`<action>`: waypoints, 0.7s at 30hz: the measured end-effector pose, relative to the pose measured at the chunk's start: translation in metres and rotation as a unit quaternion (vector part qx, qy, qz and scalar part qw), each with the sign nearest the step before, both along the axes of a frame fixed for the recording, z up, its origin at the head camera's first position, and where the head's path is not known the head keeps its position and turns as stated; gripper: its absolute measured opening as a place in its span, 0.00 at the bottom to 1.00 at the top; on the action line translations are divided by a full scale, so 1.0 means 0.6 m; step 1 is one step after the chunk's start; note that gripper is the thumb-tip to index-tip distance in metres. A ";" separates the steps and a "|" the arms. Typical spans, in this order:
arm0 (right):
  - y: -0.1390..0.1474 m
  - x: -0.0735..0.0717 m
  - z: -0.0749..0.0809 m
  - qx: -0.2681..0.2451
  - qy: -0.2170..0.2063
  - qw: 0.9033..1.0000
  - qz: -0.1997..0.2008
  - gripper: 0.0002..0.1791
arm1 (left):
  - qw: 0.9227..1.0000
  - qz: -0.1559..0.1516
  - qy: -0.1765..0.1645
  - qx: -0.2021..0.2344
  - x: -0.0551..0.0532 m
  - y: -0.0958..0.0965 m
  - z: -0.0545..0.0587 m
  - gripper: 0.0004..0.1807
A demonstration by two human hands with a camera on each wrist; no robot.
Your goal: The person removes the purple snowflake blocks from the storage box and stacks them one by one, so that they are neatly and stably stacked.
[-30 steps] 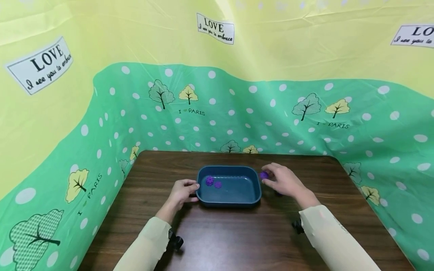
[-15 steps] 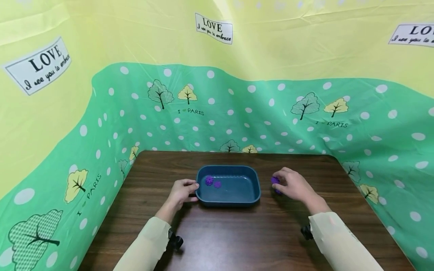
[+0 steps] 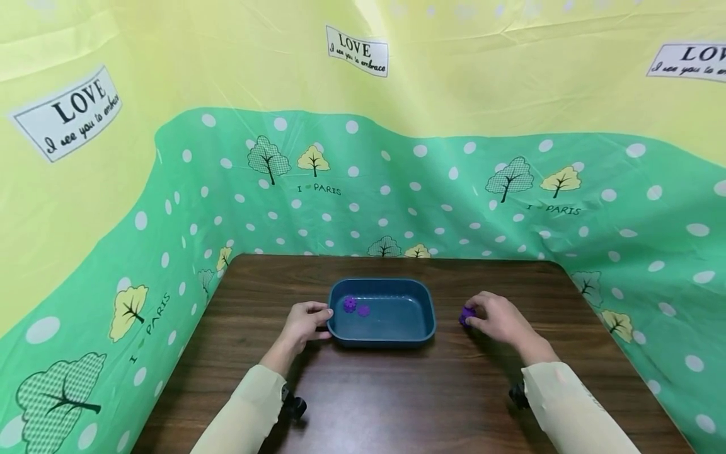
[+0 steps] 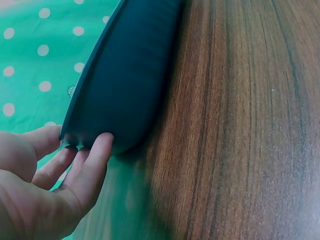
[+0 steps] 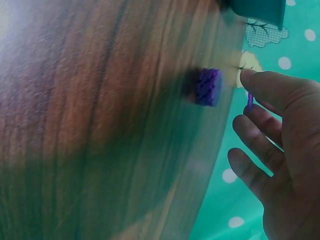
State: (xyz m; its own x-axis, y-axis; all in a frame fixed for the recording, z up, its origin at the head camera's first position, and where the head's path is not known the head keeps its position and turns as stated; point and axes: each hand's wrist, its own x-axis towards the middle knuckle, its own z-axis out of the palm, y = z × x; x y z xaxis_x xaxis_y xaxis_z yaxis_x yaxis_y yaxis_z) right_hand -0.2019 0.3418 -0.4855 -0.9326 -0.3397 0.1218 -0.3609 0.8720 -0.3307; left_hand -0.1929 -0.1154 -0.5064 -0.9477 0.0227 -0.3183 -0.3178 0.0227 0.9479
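Note:
A blue rectangular tray (image 3: 381,343) stands on the table. Its left end is gripped by my left hand (image 3: 303,323), thumb at the rim and fingertips against the outer wall, as the left wrist view also shows. Two purple gear-shaped discs (image 3: 363,311) lie inside at the left. To the right of the tray, my right hand (image 3: 499,318) pinches a thin purple disc (image 5: 250,101) between thumb and fingers. Close to those fingertips, a short purple stack of toothed discs (image 5: 209,87) stands on the wood, apart from the held disc in the right wrist view.
The dark wooden table (image 3: 374,403) has rounded far corners. A green and yellow printed cloth (image 3: 397,189) hangs behind it and along both sides. Black wrist devices (image 3: 295,405) sit below both sleeves.
My right hand has moved from beside the tray's right rim, rightward and toward me, carrying the purple disc to the stack. The left hand and tray hold still.

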 end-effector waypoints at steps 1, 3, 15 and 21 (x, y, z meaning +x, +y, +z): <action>0.002 0.000 -0.003 0.000 -0.001 1.000 -0.002 0.15 | 1.000 0.000 -0.001 0.001 0.000 0.000 0.000 0.19; 0.006 0.001 -0.007 0.001 -0.005 1.000 -0.006 0.14 | 1.000 0.000 -0.002 0.002 0.000 0.000 -0.001 0.18; 0.010 -0.002 -0.027 0.010 -0.027 0.999 -0.014 0.13 | 1.000 0.002 -0.005 0.004 -0.003 0.000 -0.001 0.19; 0.006 -0.002 -0.029 0.013 -0.032 0.999 -0.013 0.13 | 1.000 -0.001 -0.007 0.002 -0.002 -0.001 -0.001 0.20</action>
State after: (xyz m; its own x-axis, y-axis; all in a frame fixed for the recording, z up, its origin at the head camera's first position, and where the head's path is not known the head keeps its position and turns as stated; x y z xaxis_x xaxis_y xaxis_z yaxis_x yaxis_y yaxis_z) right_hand -0.2029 0.3454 -0.5031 -0.9468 -0.3172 0.0533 -0.3165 0.8894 -0.3298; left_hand -0.1942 -0.1157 -0.5070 -0.9434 0.0257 -0.3308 -0.3304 0.0186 0.9437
